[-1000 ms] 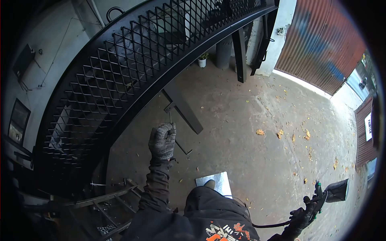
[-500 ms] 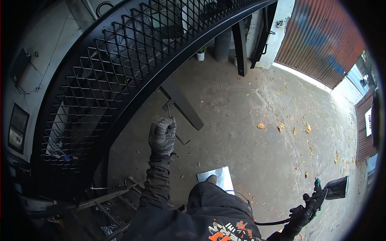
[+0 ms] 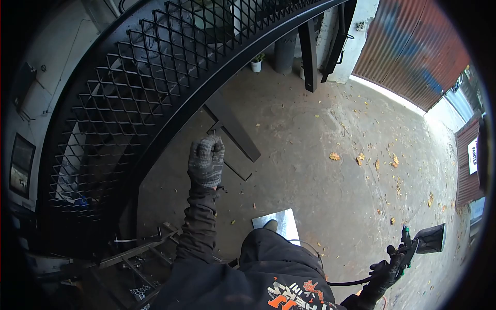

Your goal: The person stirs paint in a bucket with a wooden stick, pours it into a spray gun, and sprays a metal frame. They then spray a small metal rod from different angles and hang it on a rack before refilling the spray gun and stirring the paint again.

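Observation:
My left hand (image 3: 205, 161), in a grey knit glove, is a closed fist around a thin bent metal rod (image 3: 238, 172). Part of the rod shows to the right of the fist, and the rest is hidden inside it. Just above the fist is a dark flat post (image 3: 233, 127) below the curved black frame (image 3: 178, 109) with its diamond mesh (image 3: 150, 67). At the lower right, my black-gloved right hand (image 3: 386, 269) grips a spray gun (image 3: 408, 248) with green fittings and a dark cup (image 3: 431, 238). A black hose (image 3: 349, 283) runs from it towards my body.
A ladder-like metal frame (image 3: 147, 249) stands at lower left. On the concrete floor (image 3: 294, 144) are a shiny sheet (image 3: 287, 222) by my foot and dry leaves (image 3: 360, 159). A white pot (image 3: 256, 66) and a rusty corrugated door (image 3: 408, 51) are farther back.
My left fist has risen slightly, and less of the rod shows above it. The whole view has shifted a little; my right hand still holds the spray gun off to the side.

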`<state>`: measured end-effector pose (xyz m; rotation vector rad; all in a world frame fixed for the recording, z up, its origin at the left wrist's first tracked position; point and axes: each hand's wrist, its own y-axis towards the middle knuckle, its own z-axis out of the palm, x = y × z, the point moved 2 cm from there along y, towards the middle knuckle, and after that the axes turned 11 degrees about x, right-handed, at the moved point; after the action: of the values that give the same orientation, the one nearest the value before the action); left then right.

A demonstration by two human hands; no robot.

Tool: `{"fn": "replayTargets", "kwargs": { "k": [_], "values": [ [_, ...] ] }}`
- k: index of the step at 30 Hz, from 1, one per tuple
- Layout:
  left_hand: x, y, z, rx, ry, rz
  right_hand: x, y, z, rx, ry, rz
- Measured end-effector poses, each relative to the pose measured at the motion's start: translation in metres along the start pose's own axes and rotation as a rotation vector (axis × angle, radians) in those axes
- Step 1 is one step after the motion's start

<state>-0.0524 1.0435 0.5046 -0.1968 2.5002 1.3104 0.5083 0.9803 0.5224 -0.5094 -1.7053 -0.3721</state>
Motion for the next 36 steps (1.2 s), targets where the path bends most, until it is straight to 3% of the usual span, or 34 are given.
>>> {"fn": "replayTargets", "kwargs": {
  "k": [5,18,23,26,32,36],
  "values": [
    [0.002,0.003,0.001,0.029,0.033,-0.037,0.003,-0.005,0.008,0.023,0.099,0.031],
    [0.007,-0.003,0.007,0.02,-0.001,0.005,0.0,-0.01,0.015,0.055,-0.008,-0.013],
    [0.005,-0.005,0.004,0.031,0.038,0.015,-0.002,-0.013,0.012,0.095,-0.047,0.081],
    [0.007,-0.011,0.003,0.046,0.042,-0.004,-0.007,-0.012,0.011,0.115,-0.037,0.004],
    [-0.005,-0.042,-0.019,-0.04,0.054,-0.166,-0.026,-0.001,0.008,0.235,-0.082,0.069],
    [-0.024,-0.099,-0.02,0.1,-0.04,-0.445,-0.056,0.023,0.007,0.157,-0.135,0.088]
  ]
}}
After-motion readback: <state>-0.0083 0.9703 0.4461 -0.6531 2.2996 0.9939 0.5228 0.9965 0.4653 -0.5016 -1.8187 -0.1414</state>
